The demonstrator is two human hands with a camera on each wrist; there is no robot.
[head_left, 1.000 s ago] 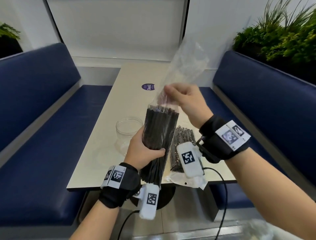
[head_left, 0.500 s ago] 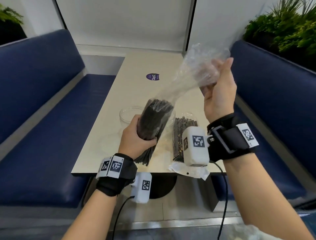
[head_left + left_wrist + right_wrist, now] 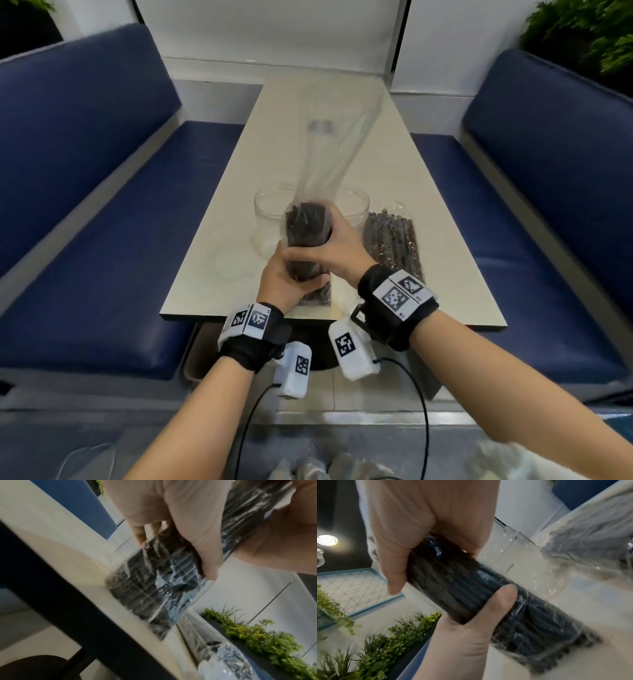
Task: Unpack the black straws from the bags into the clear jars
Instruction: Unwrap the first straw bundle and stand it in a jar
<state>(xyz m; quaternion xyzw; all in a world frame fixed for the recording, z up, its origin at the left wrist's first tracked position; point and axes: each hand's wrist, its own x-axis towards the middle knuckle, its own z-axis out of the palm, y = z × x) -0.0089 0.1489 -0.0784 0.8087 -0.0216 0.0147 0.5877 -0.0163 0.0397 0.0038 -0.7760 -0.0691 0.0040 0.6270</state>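
Observation:
A bundle of black straws [image 3: 306, 229] in a clear bag stands upright on the beige table [image 3: 219, 260], near its front edge. My left hand [image 3: 283, 279] grips its lower part, and my right hand [image 3: 329, 250] grips it just above, from the right. The bag's empty top [image 3: 330, 147] rises loose above the straws. Two clear jars stand behind it, the left jar [image 3: 269, 214] and the right jar [image 3: 356, 205]. In the right wrist view both hands wrap the bundle [image 3: 467, 588]. The left wrist view shows the bundle's base [image 3: 154, 588] on the table.
A second bag of black straws [image 3: 394, 241] lies flat on the table to the right of the jars. Blue benches [image 3: 102, 205] flank the table on both sides. A planter with green plants [image 3: 589, 31] sits behind the right bench.
My right hand has let go of the bag's top and dropped to grip the bundle. The bundle has come down from a tilt to stand on the table.

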